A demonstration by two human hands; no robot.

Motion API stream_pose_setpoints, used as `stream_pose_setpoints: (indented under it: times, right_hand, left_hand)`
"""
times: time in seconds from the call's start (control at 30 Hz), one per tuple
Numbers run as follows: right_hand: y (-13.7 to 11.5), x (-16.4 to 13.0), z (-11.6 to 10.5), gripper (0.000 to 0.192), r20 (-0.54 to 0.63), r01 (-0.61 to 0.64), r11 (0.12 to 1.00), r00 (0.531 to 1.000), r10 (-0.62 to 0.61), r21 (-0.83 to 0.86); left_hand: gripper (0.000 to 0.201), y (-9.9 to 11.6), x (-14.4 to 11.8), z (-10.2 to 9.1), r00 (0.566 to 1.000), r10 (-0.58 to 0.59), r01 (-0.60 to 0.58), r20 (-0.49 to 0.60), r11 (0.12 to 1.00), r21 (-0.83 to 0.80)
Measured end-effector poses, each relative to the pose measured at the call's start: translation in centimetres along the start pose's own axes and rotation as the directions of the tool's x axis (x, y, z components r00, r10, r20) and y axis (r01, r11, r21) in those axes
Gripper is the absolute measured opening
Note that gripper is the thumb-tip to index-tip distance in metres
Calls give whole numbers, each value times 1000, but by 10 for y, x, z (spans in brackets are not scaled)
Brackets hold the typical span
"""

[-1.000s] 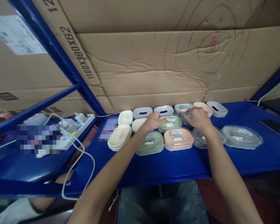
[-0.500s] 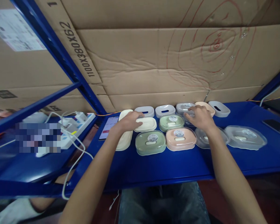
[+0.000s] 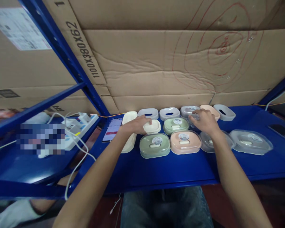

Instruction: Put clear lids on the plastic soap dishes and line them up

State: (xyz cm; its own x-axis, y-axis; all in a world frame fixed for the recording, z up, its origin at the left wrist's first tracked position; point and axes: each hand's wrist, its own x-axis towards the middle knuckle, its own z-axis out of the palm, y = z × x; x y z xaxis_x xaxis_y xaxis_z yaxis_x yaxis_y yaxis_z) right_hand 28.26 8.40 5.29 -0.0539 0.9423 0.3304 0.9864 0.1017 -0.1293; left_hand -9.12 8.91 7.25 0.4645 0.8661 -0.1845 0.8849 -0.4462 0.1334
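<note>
My left hand (image 3: 140,124) is closed around the left end of a small cream oval box (image 3: 152,127) that rests on the blue shelf. A larger cream tray-like piece (image 3: 129,145) lies partly under my left wrist. My right hand (image 3: 205,120) bends over a small grey box with a clear lid (image 3: 193,124), thumb at its left side; the palm hides most of it. Beside these stand a small green box (image 3: 176,125), a larger green one (image 3: 154,148) and a peach one (image 3: 186,144), all with clear lids and round stickers.
Pale grey slotted pieces (image 3: 148,113) and a peach one (image 3: 211,111) line the cardboard wall (image 3: 142,63). Clear-lidded boxes (image 3: 251,142) stand at right. A lit phone (image 3: 111,130) lies left, beyond it a power strip (image 3: 87,125) with white cables. A gloved hand (image 3: 19,212) shows lower left.
My left hand has moved slightly right, its fingers now curled in around the small cream box. My right hand keeps its place over the grey box. The view has shifted a little.
</note>
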Motion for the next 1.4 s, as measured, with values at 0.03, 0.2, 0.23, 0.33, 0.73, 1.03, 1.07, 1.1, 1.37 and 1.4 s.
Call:
stream_pose_setpoints:
  times: [0.03, 0.2, 0.23, 0.33, 0.73, 1.03, 1.07, 1.1, 1.37, 1.4]
  right_hand:
    - [0, 0, 0, 52, -2, -1, 1000, 1000, 1, 2]
    - [-2, 0, -1, 52, 2, -7, 1000, 1000, 7, -3]
    - [-2, 0, -2, 51, 2, -8, 1000, 1000, 8, -6]
    - [-2, 0, -2, 50, -1, -12, 1000, 1000, 12, -11]
    - [-3, -1, -2, 50, -12, -5, 1000, 1000, 5, 11]
    - [-4, -1, -3, 52, -13, -10, 1000, 1000, 10, 30]
    - [-4, -1, -3, 52, -13, -10, 1000, 1000, 11, 29]
    - [-4, -1, -3, 51, -13, -12, 1000, 1000, 12, 26]
    - [-4, -1, -3, 50, -15, -4, 1000, 1000, 4, -2]
    - [-4, -1, -3, 50, -18, -4, 1000, 1000, 4, -2]
  left_hand:
    - [70, 1, 1, 1, 1000, -3, 3, -6, 1000, -1]
    - [64, 6, -2, 1, 1000, -16, 17, -25, 999, 32]
    - [64, 5, -3, 0, 999, -16, 17, -30, 999, 31]
    - [63, 1, -7, -4, 998, -8, 7, -67, 1000, -9]
    - [55, -10, -3, 8, 979, 96, -108, -182, 992, -59]
    - [39, -24, 8, 0, 950, 100, -131, -294, 987, -88]
    - [39, -23, 13, 1, 947, 70, -97, -314, 993, -72]
    - [40, -22, 19, 2, 945, 46, -68, -324, 996, -56]
    - [32, -16, 51, 12, 947, -8, 9, -322, 1000, 2]
    - [31, -15, 51, 12, 946, -2, 5, -324, 1000, 7]
